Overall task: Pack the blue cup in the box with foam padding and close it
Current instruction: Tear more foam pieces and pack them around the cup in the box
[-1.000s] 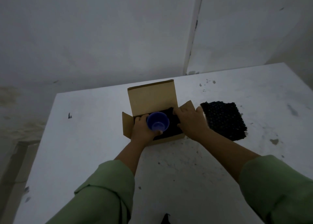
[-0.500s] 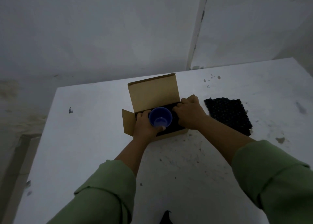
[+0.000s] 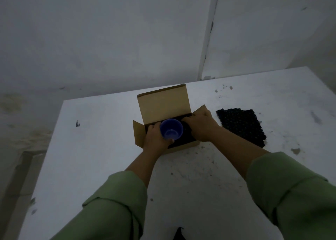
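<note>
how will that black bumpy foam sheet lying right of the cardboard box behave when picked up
The black bumpy foam sheet lies flat and thin on the white table, so it probably flexes and droops from one edge. It looks light for its area. Its nubbed surface should grip well, not slip.

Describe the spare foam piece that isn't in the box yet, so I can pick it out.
Start at the open brown cardboard box in the middle of the white table. Just beyond the right hand, the flat black bumpy foam square lies loose on the tabletop. It is the only dark, textured thing outside the box.
</note>
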